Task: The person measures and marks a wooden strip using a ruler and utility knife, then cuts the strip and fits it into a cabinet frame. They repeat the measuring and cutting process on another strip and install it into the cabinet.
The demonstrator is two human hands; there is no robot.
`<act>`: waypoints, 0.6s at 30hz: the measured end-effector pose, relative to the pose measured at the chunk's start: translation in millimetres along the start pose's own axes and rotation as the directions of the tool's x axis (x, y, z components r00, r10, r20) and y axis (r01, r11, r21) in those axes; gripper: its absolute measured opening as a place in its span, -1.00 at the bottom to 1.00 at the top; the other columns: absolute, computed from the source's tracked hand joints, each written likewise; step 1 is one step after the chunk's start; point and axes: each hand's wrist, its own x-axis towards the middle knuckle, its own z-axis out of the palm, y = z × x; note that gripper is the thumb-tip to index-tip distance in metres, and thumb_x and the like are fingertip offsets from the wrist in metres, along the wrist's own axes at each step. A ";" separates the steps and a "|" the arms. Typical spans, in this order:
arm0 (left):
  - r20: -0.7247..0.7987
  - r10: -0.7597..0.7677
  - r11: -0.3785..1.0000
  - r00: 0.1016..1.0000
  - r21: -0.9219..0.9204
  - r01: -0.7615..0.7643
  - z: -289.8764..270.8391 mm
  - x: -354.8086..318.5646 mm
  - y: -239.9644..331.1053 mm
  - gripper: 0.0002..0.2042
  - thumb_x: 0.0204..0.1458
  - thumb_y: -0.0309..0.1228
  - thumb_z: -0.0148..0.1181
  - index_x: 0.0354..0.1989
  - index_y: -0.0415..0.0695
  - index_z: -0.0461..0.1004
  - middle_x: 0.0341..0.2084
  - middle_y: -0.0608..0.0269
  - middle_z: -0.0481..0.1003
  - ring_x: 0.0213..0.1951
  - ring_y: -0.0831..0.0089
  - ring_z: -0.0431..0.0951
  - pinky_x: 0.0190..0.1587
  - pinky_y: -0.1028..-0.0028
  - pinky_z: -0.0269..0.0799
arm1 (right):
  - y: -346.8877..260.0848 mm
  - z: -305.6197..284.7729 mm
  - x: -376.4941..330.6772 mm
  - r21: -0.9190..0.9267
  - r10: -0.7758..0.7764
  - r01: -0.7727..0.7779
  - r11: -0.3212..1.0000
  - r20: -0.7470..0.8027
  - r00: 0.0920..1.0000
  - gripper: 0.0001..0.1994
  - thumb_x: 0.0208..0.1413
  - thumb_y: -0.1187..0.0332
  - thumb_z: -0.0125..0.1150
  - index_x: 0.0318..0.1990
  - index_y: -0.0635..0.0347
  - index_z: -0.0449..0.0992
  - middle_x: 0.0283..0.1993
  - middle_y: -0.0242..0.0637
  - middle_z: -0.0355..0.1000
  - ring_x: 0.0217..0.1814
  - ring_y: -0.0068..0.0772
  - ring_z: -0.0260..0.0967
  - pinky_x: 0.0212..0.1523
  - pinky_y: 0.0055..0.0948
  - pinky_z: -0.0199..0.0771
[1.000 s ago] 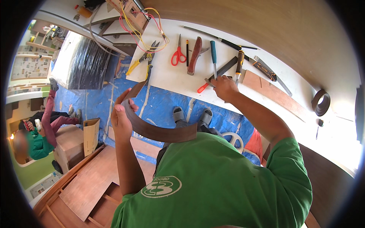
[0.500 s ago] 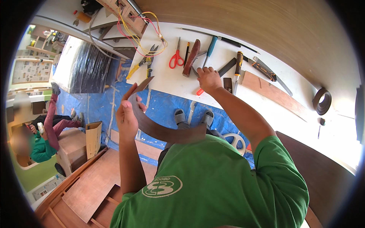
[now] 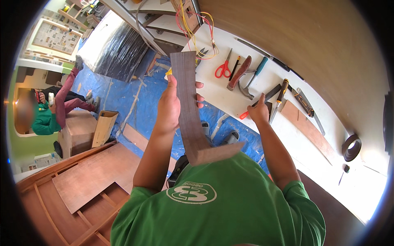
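Note:
My left hand (image 3: 169,104) is closed around a long brown wood-grain strip (image 3: 188,102), thumb on one side and fingertips on the other. The strip stands up past the hand, and its lower end curls toward my green shirt. On the white table, my right hand (image 3: 259,112) closes over the middle of a flat dark file (image 3: 272,93) with a red handle (image 3: 244,115). Just beyond that hand lies a claw hammer (image 3: 255,74) with a teal handle. A brown sheath (image 3: 239,73) is beside the hammer, and a yellow-and-black screwdriver (image 3: 282,91) is to the right.
Red scissors (image 3: 223,69), a pencil (image 3: 234,67) and a saw (image 3: 303,102) lie on the table (image 3: 223,92). A coiled brown strip (image 3: 351,148) sits at far right. Yellow and red wires (image 3: 211,35) hang at the back. Another person (image 3: 45,119) sits at left.
My right hand has moved from beside the hammer's head onto the file. The strip in my left hand has turned to show its broad face. The whole view has shifted.

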 end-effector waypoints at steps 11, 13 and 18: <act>0.247 -0.126 0.991 0.961 -0.016 0.134 -22.4 37.7 -7.0 -0.28 0.29 0.37 -0.11 0.13 -0.12 0.41 -0.27 0.25 0.51 -0.35 0.42 0.54 -0.34 0.33 0.58 | 23.8 -15.7 -89.6 0.643 0.095 0.126 0.756 -0.298 0.950 -0.14 0.13 0.61 -0.08 0.61 0.19 -0.23 -0.20 -0.14 0.51 -0.47 -0.42 0.51 -0.51 -0.42 0.54; 0.290 -0.134 0.990 0.948 0.083 0.115 -23.7 49.3 -5.2 -0.23 0.26 0.40 -0.09 0.13 -0.18 0.42 -0.22 0.25 0.51 -0.32 0.43 0.56 -0.33 0.36 0.59 | 23.3 -20.9 -127.1 0.768 0.160 0.217 0.602 -0.382 0.910 -0.19 0.16 0.63 -0.10 0.60 0.20 -0.17 -0.17 -0.17 0.52 -0.44 -0.38 0.54 -0.47 -0.43 0.56; 0.593 -0.120 0.992 0.796 0.044 0.117 -15.7 82.1 3.7 -0.32 0.35 0.25 -0.09 0.20 -0.22 0.40 -0.10 0.12 0.52 -0.16 0.27 0.59 -0.03 0.20 0.59 | 7.4 -36.9 -207.2 0.927 0.307 0.287 0.243 -0.354 0.883 -0.84 0.35 0.51 -0.02 0.01 0.22 0.40 -0.29 -0.26 0.48 -0.39 -0.45 0.50 -0.37 -0.49 0.54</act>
